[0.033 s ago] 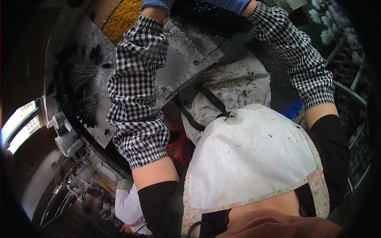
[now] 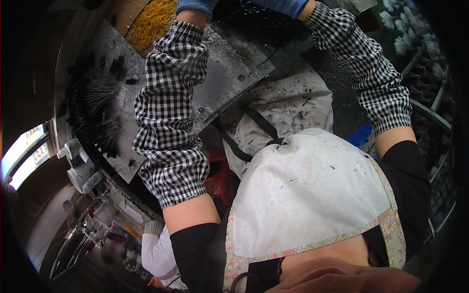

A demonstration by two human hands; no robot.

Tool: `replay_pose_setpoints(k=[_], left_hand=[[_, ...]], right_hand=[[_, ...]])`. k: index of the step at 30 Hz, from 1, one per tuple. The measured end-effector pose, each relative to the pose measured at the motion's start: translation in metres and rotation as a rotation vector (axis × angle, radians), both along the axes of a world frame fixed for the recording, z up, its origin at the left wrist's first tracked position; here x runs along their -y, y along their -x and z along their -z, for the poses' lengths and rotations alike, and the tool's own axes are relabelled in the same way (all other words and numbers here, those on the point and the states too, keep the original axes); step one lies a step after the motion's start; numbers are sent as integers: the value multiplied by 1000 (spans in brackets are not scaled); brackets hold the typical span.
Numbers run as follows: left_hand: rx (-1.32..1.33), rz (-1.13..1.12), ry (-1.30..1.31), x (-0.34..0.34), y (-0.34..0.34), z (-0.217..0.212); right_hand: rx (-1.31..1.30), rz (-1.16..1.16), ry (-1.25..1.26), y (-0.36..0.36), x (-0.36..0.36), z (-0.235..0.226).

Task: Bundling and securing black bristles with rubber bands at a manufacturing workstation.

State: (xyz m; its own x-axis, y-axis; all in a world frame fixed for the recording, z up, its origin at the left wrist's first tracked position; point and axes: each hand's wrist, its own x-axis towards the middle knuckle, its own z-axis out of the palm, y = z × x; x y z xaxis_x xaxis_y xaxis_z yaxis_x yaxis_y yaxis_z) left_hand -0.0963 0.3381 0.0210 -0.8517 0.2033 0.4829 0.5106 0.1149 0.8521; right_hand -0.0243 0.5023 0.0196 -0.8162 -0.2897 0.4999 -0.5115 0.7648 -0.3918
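Observation:
At the top edge, my left hand (image 2: 196, 6) in a blue glove is cut off, so its fingers are out of sight. It is nearest to a heap of yellow rubber bands (image 2: 152, 24) beside a grey metal work plate (image 2: 227, 80). My right hand (image 2: 289, 6), gloved in the same blue, is also cut by the top edge. Its fingers do not show either, nor whether it holds anything. Black bristle brushes with thin wire stems (image 2: 100, 90) lie on the left part of the plate. Black-and-white checked sleeves cover both forearms.
A stained pale cloth (image 2: 293, 95) hangs over my lap below the plate's corner. White-tufted brushes (image 2: 403, 29) fill a metal rack at the right. Something red (image 2: 220, 180) is under the plate. Another person's white sleeve (image 2: 157, 251) shows at the lower left, near machinery.
My left hand and forearm have shifted very slightly to the right. Everything else looks the same.

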Motion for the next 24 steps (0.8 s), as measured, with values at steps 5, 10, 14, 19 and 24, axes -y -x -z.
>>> replay_pose_setpoints(k=[5,10,14,19,24], left_hand=[[-519,-196,657,-7,-29,-21],[-685,-39,888,-5,-35,-8],[-697,-53,944,-9,-35,-3],[-670,-26,942,-9,-37,-2],[-624,-20,947,-7,-39,-5]], right_hand=[[129,-17,156,-1,-11,25],[-326,-49,-100,6,-6,59],[-125,-62,-126,6,-11,74],[-148,-69,-108,-3,-8,67],[-184,-113,-91,-3,-9,67]])
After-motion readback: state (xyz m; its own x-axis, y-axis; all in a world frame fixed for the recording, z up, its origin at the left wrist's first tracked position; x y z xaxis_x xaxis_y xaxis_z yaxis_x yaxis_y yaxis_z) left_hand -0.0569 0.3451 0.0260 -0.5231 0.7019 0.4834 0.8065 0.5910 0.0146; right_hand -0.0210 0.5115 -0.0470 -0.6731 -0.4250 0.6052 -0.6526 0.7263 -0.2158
